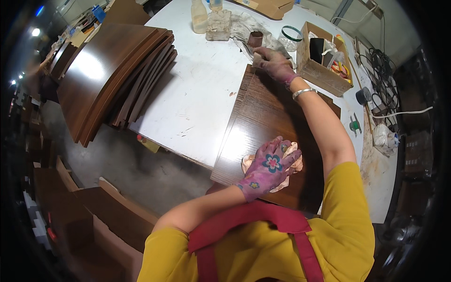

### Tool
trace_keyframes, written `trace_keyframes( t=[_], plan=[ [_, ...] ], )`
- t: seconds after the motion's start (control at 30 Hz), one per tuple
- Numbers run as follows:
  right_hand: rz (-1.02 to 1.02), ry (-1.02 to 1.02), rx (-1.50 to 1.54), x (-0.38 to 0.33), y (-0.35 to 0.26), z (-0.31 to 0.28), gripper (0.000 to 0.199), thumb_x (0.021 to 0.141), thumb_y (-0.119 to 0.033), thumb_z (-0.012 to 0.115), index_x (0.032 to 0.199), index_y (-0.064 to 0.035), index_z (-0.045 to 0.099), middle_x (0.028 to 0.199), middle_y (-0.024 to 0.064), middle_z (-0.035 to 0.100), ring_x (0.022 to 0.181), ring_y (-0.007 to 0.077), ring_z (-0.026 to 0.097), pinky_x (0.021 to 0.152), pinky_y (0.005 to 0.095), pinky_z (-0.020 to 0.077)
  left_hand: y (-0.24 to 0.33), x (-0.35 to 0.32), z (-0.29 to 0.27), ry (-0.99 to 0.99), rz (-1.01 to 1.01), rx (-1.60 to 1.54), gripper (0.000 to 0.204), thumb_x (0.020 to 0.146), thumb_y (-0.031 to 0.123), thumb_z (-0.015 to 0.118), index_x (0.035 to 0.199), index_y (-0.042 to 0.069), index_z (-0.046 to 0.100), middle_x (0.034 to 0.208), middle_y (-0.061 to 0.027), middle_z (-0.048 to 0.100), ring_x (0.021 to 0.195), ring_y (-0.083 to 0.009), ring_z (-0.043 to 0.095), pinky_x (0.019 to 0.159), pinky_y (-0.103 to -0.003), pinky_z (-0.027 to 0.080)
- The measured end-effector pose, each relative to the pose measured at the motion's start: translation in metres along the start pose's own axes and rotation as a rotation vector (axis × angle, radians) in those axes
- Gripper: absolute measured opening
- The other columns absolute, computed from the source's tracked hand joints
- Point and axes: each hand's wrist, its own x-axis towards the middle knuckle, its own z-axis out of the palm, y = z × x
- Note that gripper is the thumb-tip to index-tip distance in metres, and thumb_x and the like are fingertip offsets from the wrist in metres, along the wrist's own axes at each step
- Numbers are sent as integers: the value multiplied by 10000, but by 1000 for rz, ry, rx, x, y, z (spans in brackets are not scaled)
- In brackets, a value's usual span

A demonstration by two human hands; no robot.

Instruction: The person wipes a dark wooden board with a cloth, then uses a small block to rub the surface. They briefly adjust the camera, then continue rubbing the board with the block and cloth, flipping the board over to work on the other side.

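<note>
A dark brown wood-grain panel (263, 110) lies on the white table in front of me. My left hand (268, 165), in a stained pink glove with flower prints, presses a crumpled peach-coloured cloth (296, 164) onto the near part of the panel. Its fingers lie bent over the bunched cloth. Stretched out to the panel's far edge, my right hand (278, 66) wears a similar stained glove. A small beige pad (257, 59) is pinched in its fingers. Just beyond that hand stands a small brown cup (255, 39).
Stacked dark brown panels (110, 61) overhang the table's left edge. At the back are a bottle (199, 18), a stained block (219, 25), a grey rag (246, 28) and a clear round container (290, 37). A wooden box (324, 70) of odds and ends stands right, near coiled black cables (383, 80).
</note>
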Motion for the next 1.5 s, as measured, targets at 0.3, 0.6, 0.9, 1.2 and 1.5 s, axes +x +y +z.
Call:
trace_keyframes(
  t=[0.3, 0.6, 0.9, 1.2, 1.5],
  plan=[
    [-55, -27, -196, 10, 13, 9, 317, 847, -102, 603, 1162, -63, 615, 1109, 180, 637, 1033, 313, 621, 890, 374, 487, -2, -1, 2, 44, 17, -51, 517, 939, 411, 547, 1429, 266, 467, 1465, -84, 389, 1411, -329, 294, 1151, -471, 244],
    [-106, -8, -54, 0, 13, 13, 332, 840, -76, 594, 1170, -40, 611, 1108, 185, 648, 1018, 331, 620, 910, 352, 488, -1, -1, 4, 56, 40, 2, 503, 952, 446, 507, 1422, 270, 473, 1457, -80, 393, 1402, -321, 299, 1147, -466, 240],
    [-21, -342, 106, -53, -54, 22, 429, 860, -199, 653, 1265, -67, 598, 1160, 173, 649, 1081, 305, 620, 977, 361, 460, -3, -1, 7, 114, 25, -10, 499, 934, 429, 544, 1406, 276, 493, 1435, -61, 428, 1393, -318, 306, 1137, -446, 267],
    [-222, -51, -17, -63, -26, 39, 330, 876, -181, 615, 1178, -50, 623, 1053, 180, 663, 965, 315, 632, 865, 399, 500, -3, -1, 6, 131, 38, 28, 461, 949, 415, 513, 1377, 245, 516, 1377, -72, 495, 1332, -322, 390, 1100, -447, 304],
    [-71, -431, 320, -111, -121, 42, 419, 914, -294, 585, 1269, -73, 596, 1123, 161, 666, 1042, 275, 646, 913, 357, 499, 3, -1, -6, 27, 9, -19, 298, 942, 379, 526, 1128, 190, 663, 1204, -129, 617, 1195, -296, 528, 1016, -464, 387]
  ],
)
